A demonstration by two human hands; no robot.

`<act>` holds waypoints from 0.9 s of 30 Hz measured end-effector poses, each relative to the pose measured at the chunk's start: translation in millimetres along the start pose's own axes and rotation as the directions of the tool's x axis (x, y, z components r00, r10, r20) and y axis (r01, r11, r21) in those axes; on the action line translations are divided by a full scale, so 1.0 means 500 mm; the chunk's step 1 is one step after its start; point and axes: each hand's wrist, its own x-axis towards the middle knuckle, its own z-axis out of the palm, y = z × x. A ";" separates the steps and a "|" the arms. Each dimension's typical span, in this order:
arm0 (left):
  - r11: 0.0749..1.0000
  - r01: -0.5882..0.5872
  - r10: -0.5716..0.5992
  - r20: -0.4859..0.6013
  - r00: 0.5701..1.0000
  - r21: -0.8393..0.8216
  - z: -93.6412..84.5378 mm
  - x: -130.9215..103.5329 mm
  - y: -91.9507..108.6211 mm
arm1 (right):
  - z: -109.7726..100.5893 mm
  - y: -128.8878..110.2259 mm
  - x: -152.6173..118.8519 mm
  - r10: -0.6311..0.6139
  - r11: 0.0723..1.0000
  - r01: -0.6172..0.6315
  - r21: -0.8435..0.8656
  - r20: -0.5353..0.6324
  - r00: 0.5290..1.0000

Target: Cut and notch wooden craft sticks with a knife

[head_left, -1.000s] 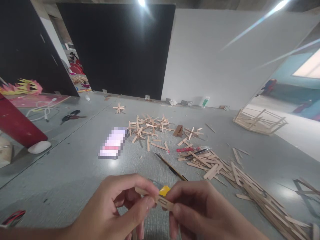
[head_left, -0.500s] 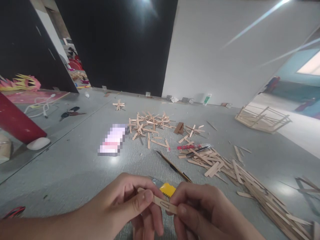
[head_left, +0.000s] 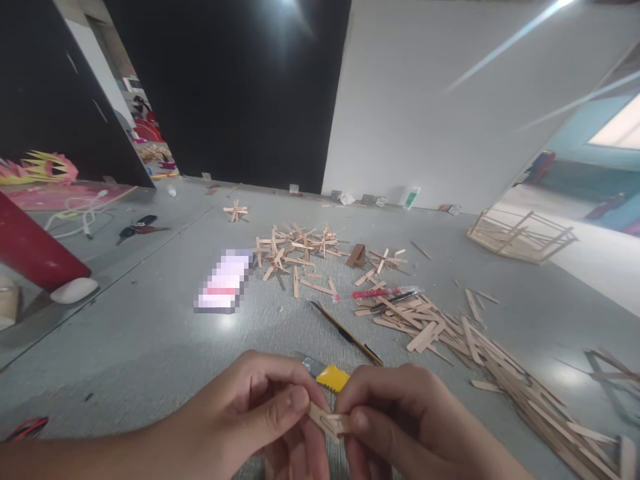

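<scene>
Low in the head view, my left hand (head_left: 273, 407) pinches a flat wooden craft stick (head_left: 317, 415) between thumb and fingers; a narrow slot shape shows near its right end. My right hand (head_left: 393, 417), also closed, grips a short piece of wooden stick (head_left: 342, 423) that meets the slotted end. Whether this piece sits in the slot or only overlaps it, I cannot tell. Just behind my fingers lies a yellow utility knife (head_left: 333, 379), partly hidden by my left hand. A thin dark craft knife (head_left: 345, 333) lies beyond it.
Farther off are a cluster of joined sticks (head_left: 300, 243), a loose stick pile (head_left: 500, 363), a red pen packet (head_left: 377, 292) and a blurred phone (head_left: 224, 280). A stick frame (head_left: 520, 237) stands at right. On the left are a red cylinder (head_left: 37, 240) and keys (head_left: 143, 227).
The slotted stick has tilted more steeply. A short wooden piece in my right hand now lies across its end at an angle, where before one straight stick spanned both hands.
</scene>
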 end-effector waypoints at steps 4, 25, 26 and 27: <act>1.000 -0.029 0.029 -0.009 1.000 -0.011 -0.004 0.008 -0.006 | -0.002 -0.001 0.002 0.013 1.000 -0.013 -0.010 0.008 1.000; 0.640 -0.049 0.189 -0.094 0.978 0.767 -0.015 0.022 -0.016 | -0.019 0.021 0.022 -0.336 0.699 0.225 -0.679 -0.034 0.941; 0.621 -0.071 0.204 -0.073 0.976 0.781 -0.015 0.022 -0.016 | -0.019 0.025 0.026 -0.329 0.706 0.226 -0.671 -0.028 0.944; 0.600 -0.089 0.221 -0.057 0.974 0.795 -0.015 0.023 -0.017 | -0.019 0.030 0.030 -0.317 0.724 0.223 -0.652 -0.027 0.948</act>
